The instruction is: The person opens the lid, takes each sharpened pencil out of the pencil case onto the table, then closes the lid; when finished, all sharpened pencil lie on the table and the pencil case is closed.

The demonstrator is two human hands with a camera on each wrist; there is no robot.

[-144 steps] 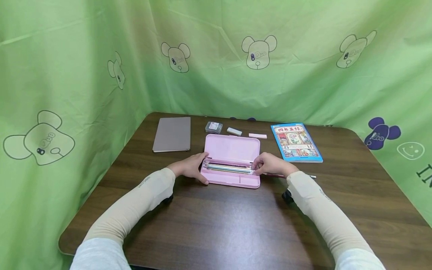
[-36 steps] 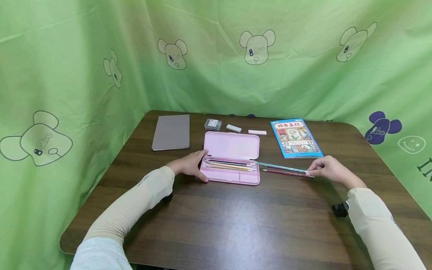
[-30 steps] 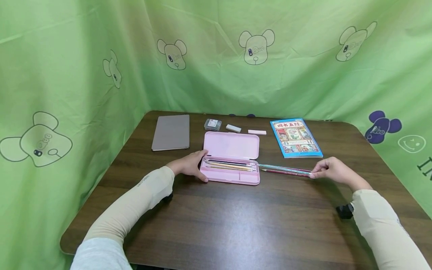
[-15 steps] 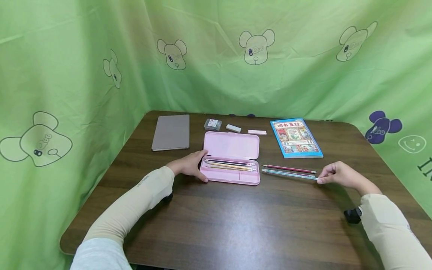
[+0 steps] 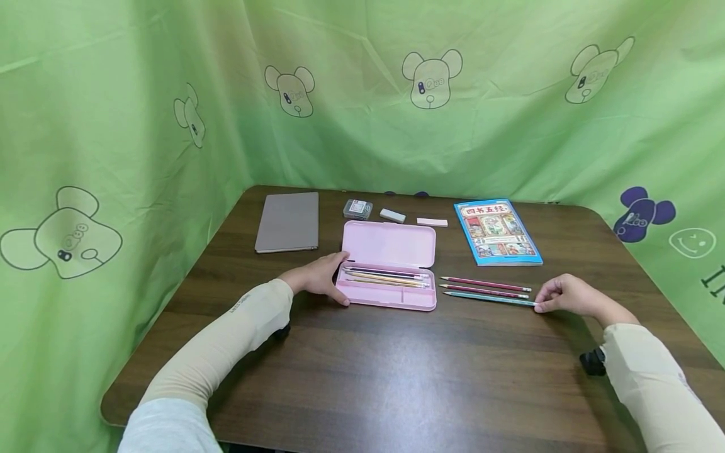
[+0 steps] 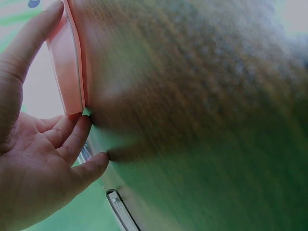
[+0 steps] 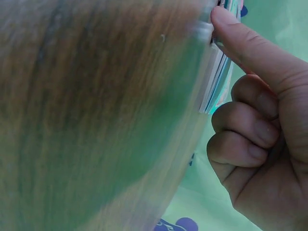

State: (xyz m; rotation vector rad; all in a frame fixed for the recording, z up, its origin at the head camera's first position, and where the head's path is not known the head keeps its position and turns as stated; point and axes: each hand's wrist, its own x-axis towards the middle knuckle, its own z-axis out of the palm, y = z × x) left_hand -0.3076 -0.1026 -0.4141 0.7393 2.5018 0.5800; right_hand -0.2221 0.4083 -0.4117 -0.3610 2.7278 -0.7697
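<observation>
We had the pink pencil case (image 5: 388, 277) lying open near the middle of the brown table (image 5: 396, 371), lid flipped back toward 12 o'clock, with a few pencils in its back tray. Our left hand (image 5: 320, 279) rested against the case's 9 o'clock end, fingers fairly straight and spread along the edge, not gripping anything; the left wrist view showed the fingertips (image 6: 82, 132) touching the pink rim.

Out at 3 o'clock from the case, three pencils lay side by side on the wood: two red ones (image 5: 484, 284) farther back and a teal pencil (image 5: 489, 299) nearest us. Our right hand (image 5: 569, 296) was at the far end of the teal pencil, fingers curled, pinching its tip. The right wrist view was too blurry to add much.

Along the 12 o'clock edge sat a grey notebook (image 5: 287, 221), a small clear box (image 5: 358, 209), a white eraser (image 5: 393, 216), a pink eraser (image 5: 432, 222) and a blue picture book (image 5: 496, 233).
</observation>
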